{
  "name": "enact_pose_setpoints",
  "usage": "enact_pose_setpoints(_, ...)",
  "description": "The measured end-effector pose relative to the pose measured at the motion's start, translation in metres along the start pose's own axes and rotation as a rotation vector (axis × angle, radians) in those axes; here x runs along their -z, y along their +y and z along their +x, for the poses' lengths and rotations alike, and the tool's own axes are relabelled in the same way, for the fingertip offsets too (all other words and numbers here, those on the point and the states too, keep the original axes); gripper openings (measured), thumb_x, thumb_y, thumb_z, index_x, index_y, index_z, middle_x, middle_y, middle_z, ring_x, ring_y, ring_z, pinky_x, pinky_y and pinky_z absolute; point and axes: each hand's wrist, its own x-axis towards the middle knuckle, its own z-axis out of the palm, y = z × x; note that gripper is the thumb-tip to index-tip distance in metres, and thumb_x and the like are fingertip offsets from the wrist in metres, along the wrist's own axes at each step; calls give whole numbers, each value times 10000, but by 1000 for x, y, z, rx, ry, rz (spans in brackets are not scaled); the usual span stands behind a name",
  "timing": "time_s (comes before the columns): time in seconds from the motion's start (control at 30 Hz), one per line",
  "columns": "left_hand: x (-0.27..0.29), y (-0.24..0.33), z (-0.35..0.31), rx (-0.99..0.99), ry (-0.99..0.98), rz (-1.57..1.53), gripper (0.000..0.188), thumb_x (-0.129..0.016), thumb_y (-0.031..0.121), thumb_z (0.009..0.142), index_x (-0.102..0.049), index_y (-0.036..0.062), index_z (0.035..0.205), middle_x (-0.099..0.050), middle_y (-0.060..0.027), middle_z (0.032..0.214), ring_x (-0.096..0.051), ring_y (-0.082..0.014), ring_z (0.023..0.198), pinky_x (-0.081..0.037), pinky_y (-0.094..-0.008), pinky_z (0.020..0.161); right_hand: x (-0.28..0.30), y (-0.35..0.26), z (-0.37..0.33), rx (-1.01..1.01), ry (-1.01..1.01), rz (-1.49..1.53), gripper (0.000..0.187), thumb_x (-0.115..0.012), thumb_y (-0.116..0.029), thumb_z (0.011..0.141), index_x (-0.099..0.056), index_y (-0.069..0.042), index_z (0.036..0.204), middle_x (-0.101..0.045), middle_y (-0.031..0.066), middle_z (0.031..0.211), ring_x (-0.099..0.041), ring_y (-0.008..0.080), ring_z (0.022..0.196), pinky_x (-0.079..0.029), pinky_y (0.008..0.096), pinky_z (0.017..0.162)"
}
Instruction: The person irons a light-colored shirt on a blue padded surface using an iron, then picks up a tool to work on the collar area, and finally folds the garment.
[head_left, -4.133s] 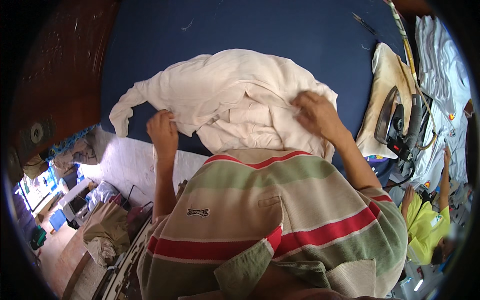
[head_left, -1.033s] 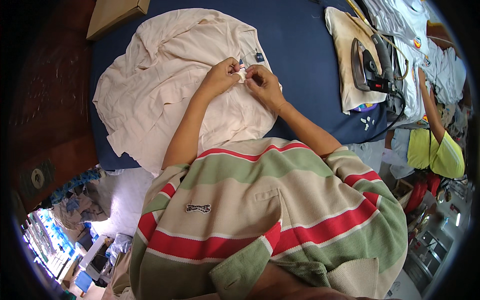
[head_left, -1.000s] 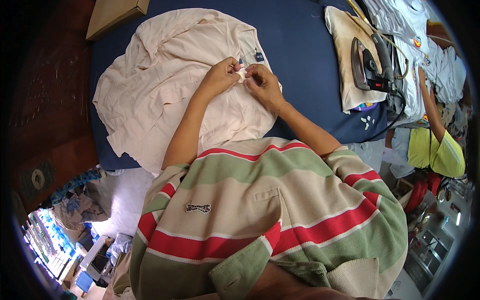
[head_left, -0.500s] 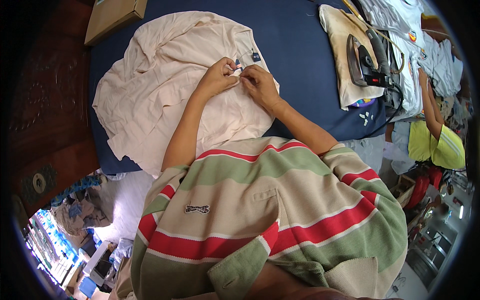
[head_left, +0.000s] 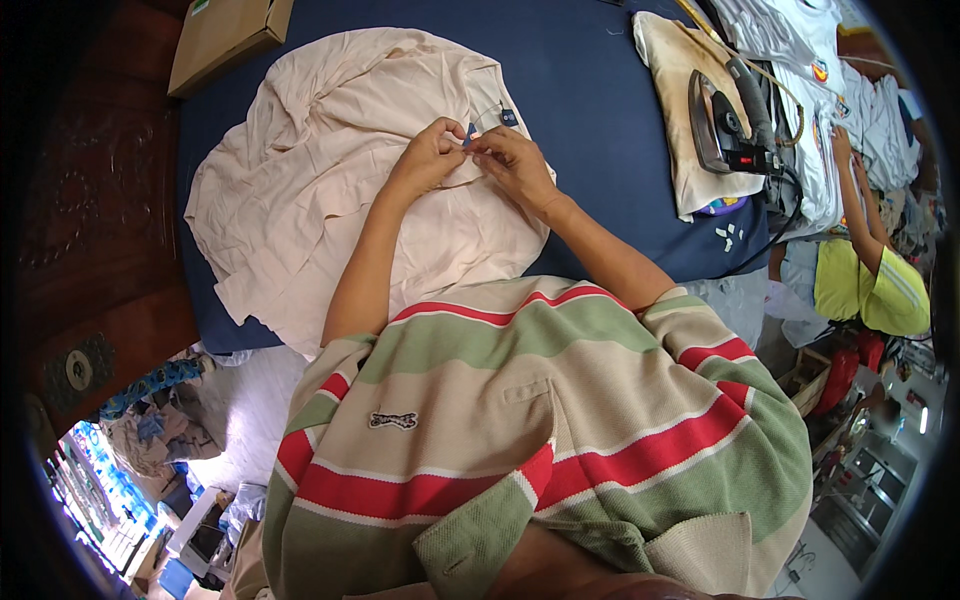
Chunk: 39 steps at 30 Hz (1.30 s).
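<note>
A cream cloth garment [head_left: 330, 150] lies crumpled on the dark blue table cover. Over its right part my two hands meet, fingertips almost touching. My left hand [head_left: 428, 160] is closed in a pinch, and so is my right hand [head_left: 515, 168]. Between them shows a small blue and orange tag [head_left: 472, 132], its lower end hidden by the fingers. A dark square label [head_left: 509, 117] lies just beyond my right hand, near the garment's edge, with a thin loop of string beside it.
On the right, an iron [head_left: 715, 125] stands on a scorched folded cloth [head_left: 665, 60], its cord trailing off. White printed shirts [head_left: 800, 90] are piled beyond, where another person's arm [head_left: 855, 200] reaches in. A cardboard box [head_left: 225, 45] sits at the far left, beside carved dark wood [head_left: 90, 220].
Both hands have shifted slightly left, with the fingertips still together at the tag. The other person's arm at the right has moved a little.
</note>
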Motion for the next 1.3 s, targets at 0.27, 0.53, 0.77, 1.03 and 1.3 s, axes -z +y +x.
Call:
enact_pose_setpoints(0.27, 0, 1, 4, 44, -4, 21, 257, -565, 17, 791, -472, 70, 1025, -623, -31, 742, -489, -48, 539, -365, -208, 442, 9, 2, 4, 263, -74, -260, 144, -641, -37, 746, -653, -91, 878, -596, 47, 889, -571, 244, 838, -451, 345, 729)
enact_pose_setpoints(0.53, 3, -5, 1, 77, -13, 0, 262, -576, 21, 788, -471, 76, 1022, -610, -14, 724, -479, -55, 532, -373, -212, 453, 14, -3, 10, 354, -290, -514, 114, -593, -113, 808, -592, -106, 921, -584, 52, 956, -537, 244, 899, -390, 373, 793)
enact_pose_setpoints(0.77, -5, -6, 10, 17, 38, 59, 243, -568, 24, 806, -484, 60, 1031, -521, 2, 761, -479, -66, 643, -390, -217, 514, 47, 5, -18, 155, -111, -244, 94, -566, -58, 825, -514, -76, 901, -552, 75, 941, -516, 257, 890, -383, 363, 798)
enact_pose_setpoints(1.03, -2, -13, 0, 8, 37, 101, 297, -503, -3, 842, -499, 28, 1138, -575, -73, 1006, -531, -86, 820, -446, -205, 711, 210, -3, -169, -589, 836, 11, 52, -547, -142, 867, -546, -104, 903, -523, -11, 757, -483, 88, 626, -406, 223, 564)
enact_pose_setpoints(1.3, -2, 1, -5, -199, 240, 358, 280, -497, -16, 829, -543, 24, 1102, -590, -73, 1066, -555, -148, 955, -424, -249, 866, 280, 54, -225, -910, 834, 569, 34, -511, -162, 877, -494, -141, 897, -476, -29, 590, -385, 54, 439, -293, 206, 390)
